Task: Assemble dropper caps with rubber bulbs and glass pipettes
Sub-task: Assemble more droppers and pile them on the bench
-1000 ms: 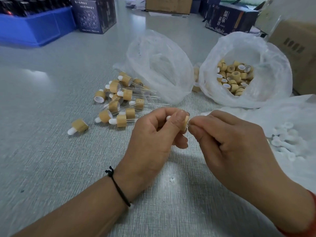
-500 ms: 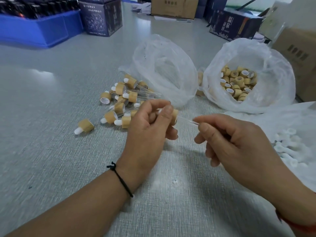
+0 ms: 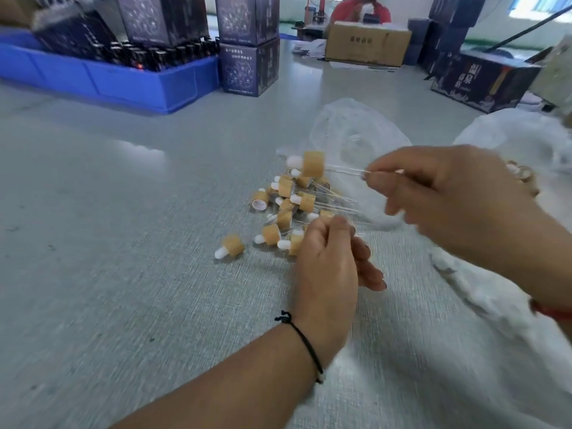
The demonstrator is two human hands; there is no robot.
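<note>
My right hand (image 3: 448,199) pinches the glass pipette end of an assembled dropper (image 3: 313,164), which has a tan cap and a white bulb. It hangs level over the far side of a pile of assembled droppers (image 3: 288,205) on the grey table. My left hand (image 3: 328,264) hovers at the pile's near edge, its fingers loosely curled around nothing. One cap with a bulb (image 3: 230,246) lies apart at the left of the pile. A clear bag of pipettes (image 3: 356,144) sits behind the pile. The bag of tan caps (image 3: 523,174) is mostly hidden by my right hand.
A blurred white bag of bulbs (image 3: 483,289) lies at the right under my right forearm. At the back stand a blue crate of dark bottles (image 3: 108,78), stacked dark boxes (image 3: 247,66), a cardboard box (image 3: 368,44) and another dark box (image 3: 483,78). A person in red (image 3: 359,10) sits far behind.
My left hand has let go of the cap and dropped toward the pile. My right hand has carried the dropper by its pipette out over the pile. The view has tilted up.
</note>
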